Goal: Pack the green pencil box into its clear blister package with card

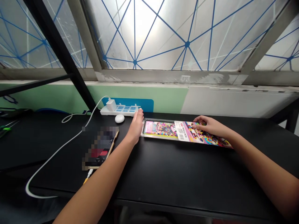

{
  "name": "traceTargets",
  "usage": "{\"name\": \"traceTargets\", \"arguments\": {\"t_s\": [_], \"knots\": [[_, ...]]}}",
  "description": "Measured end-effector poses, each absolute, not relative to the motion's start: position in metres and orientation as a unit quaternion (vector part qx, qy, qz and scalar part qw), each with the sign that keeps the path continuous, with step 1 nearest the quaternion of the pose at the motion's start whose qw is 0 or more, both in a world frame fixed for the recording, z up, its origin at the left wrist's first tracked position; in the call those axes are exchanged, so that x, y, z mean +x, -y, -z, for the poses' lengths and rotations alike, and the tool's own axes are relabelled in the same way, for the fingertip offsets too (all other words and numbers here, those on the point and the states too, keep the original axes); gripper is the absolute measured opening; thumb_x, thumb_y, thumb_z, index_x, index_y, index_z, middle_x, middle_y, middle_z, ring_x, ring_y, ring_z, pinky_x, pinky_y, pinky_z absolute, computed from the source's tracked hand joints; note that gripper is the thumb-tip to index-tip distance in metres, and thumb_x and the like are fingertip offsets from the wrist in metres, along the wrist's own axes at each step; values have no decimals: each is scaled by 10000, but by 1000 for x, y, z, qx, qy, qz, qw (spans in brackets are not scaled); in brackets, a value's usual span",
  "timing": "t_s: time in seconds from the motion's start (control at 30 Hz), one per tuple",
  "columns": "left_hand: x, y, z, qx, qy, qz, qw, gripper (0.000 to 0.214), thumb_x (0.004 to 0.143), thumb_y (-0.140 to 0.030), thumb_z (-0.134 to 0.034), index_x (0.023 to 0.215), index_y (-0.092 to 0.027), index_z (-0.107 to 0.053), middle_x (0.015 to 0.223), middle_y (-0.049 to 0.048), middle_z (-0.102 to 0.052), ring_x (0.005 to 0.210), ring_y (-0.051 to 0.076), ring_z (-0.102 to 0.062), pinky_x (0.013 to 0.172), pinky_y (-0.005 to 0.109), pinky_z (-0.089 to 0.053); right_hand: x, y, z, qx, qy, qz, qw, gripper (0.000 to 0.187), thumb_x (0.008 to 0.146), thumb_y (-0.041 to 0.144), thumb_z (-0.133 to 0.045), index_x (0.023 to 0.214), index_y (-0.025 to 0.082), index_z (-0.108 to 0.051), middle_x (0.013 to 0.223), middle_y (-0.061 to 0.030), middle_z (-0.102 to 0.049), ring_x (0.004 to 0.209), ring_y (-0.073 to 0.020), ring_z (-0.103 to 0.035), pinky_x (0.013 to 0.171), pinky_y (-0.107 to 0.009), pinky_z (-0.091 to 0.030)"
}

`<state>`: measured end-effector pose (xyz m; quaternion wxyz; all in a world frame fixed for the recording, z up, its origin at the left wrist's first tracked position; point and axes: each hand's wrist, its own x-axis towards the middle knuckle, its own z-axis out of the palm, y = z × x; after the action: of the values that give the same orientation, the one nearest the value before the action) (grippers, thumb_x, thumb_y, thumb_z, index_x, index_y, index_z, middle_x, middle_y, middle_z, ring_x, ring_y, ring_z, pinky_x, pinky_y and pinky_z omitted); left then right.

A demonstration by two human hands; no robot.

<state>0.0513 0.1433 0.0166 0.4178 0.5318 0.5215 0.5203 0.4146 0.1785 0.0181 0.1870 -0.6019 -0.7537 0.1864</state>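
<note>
A long pencil box pack (161,128) lies slantwise on the black table. Its left half shows a colourful cartoon tin in a clear plastic tray. A printed cardboard sleeve (181,130) marked "PENCIL BOX" covers the right part. My left hand (136,126) is closed at the tray's left end, fingers pointing away and pressed against it; its thumb is hard to make out. My right hand (207,125) lies over the sleeve, its fingers bent at the far edge and the thumb on the printed face. The sleeve's right end is partly hidden by that wrist.
Left of my forearm lies a phone-like device (102,146), partly pixelated, with a cable (90,174). Behind it are a white oval object (119,119) and a white power strip (119,109) with a plugged-in charger (111,105). A black metal frame (58,56) slants at left.
</note>
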Motion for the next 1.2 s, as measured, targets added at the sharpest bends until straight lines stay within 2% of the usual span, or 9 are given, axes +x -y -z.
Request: {"name": "traceTargets", "arguments": {"t_s": [0.07, 0.13, 0.27, 0.43, 0.67, 0.83, 0.9, 1.03, 1.2], "knots": [[54, -143, -17, 462, -471, -567, 493, 737, 950, -729, -282, 1479, -224, -373, 1599, 118, -353, 1475, 260, -333, 1205, 392, -266, 406, -178, -17, -595, 763, -172, 185, 665, 738, 766, -613, 1106, 214, -660, 945, -68, -679, 831, -243, -633, 712, -344, -496], [56, -142, -15, 451, -458, -575, 506, 746, 934, -748, -303, 1460, -230, -405, 1599, 116, -355, 1482, 267, -315, 1212, 388, -247, 394, -178, -16, -588, 772, -157, 185, 694, 748, 759, -603, 1163, 204, -638, 1034, -101, -675, 921, -271, -642, 789, -373, -520], [57, -144, -7, 466, -450, -582, 493, 737, 895, -789, -356, 1391, -260, -489, 1570, 90, -410, 1481, 269, -320, 1211, 374, -246, 363, -180, -17, -565, 798, -147, 149, 704, 793, 723, -567, 1250, 189, -604, 1229, -167, -649, 1126, -337, -608, 950, -448, -495], [57, -143, -5, 473, -434, -594, 484, 744, 884, -805, -348, 1333, -242, -534, 1542, 107, -447, 1469, 281, -345, 1204, 382, -264, 316, -183, -23, -557, 817, -129, 79, 632, 884, 696, -448, 1258, 215, -612, 1302, -167, -628, 1197, -364, -569, 975, -509, -458], [59, -140, -9, 488, -434, -595, 469, 738, 911, -789, -283, 1327, -231, -529, 1526, 123, -464, 1450, 288, -380, 1185, 393, -298, 252, -188, -27, -521, 845, -104, 54, 640, 911, 721, -391, 1206, 206, -630, 1253, -169, -638, 1159, -334, -589, 904, -411, -463], [58, -138, -6, 553, -463, -572, 392, 699, 915, -780, -303, 1316, -267, -556, 1443, 91, -557, 1385, 295, -471, 1134, 406, -353, 216, -189, -31, -489, 863, -110, 62, 568, 948, 687, -349, 1087, 218, -639, 1053, -134, -710, 893, -277, -670, 701, -345, -453], [57, -136, -7, 570, -469, -563, 372, 688, 930, -765, -281, 1329, -271, -547, 1446, 85, -554, 1367, 290, -489, 1121, 407, -362, 208, -190, -32, -482, 867, -111, 64, 529, 955, 664, -364, 1048, 223, -641, 1022, -130, -720, 857, -272, -671, 667, -338, -435], [57, -132, -13, 606, -494, -524, 337, 671, 971, -714, -219, 1345, -250, -528, 1411, 95, -580, 1323, 270, -525, 1088, 393, -391, 204, -189, -33, -486, 864, -106, 76, 469, 963, 597, -398, 1042, 201, -635, 1070, -142, -717, 909, -286, -670, 698, -338, -431], [58, -122, -18, 756, -507, -361, 201, 558, 1010, -584, -320, 1376, -209, -511, 1442, 118, -550, 1341, 275, -494, 1120, 423, -357, 234, -183, -28, -488, 861, -99, 106, 363, 950, 482, -451, 1119, 215, -630, 1164, -123, -703, 1002, -278, -658, 783, -336, -452]]}}
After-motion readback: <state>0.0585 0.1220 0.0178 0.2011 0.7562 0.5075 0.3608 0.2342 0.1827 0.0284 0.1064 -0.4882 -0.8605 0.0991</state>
